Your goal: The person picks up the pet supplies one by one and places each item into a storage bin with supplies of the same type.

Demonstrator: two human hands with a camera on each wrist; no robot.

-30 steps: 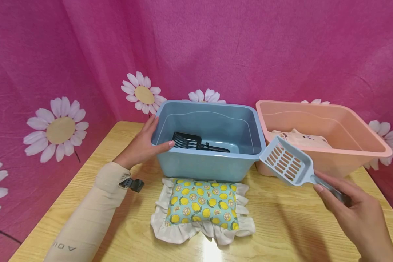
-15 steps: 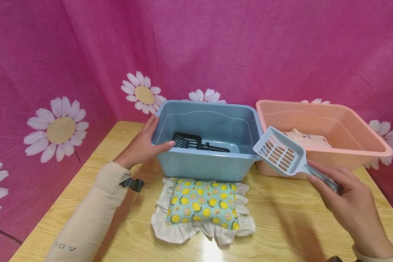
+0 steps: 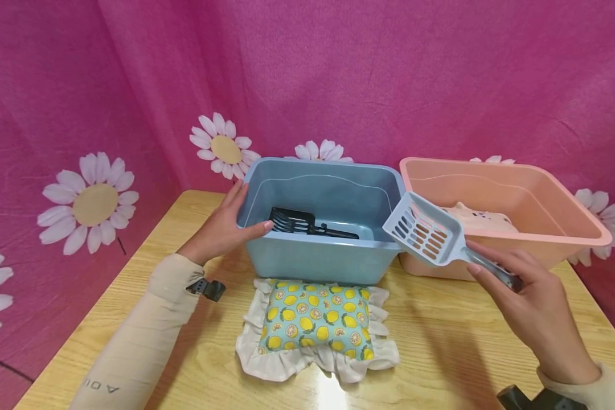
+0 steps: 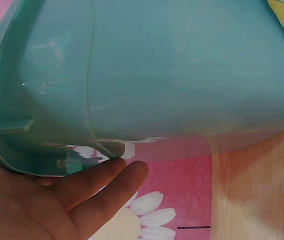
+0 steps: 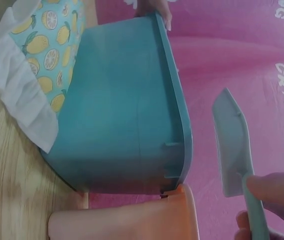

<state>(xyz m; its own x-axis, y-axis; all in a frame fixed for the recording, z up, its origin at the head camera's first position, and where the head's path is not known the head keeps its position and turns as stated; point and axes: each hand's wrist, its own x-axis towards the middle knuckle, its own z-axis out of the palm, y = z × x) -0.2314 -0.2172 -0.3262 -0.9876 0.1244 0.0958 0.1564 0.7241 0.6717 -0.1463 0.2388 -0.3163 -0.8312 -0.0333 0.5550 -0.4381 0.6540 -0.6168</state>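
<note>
Fingers of right hand (image 3: 535,310) grip slotted scoop (image 3: 424,233); left hand (image 3: 220,228) rests flat against blue bin (image 3: 328,259).

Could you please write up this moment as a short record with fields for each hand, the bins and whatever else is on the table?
left hand: left hand rests on the left rim of the blue bin, thumb over the edge
right hand: right hand grips the handle of the light blue slotted scoop, its head above the blue bin's right rim
blue bin contents: black scoop
pink bin: pink bin to the right, holding a pale cloth item
in front: lemon-print cushion on the wooden table
</note>
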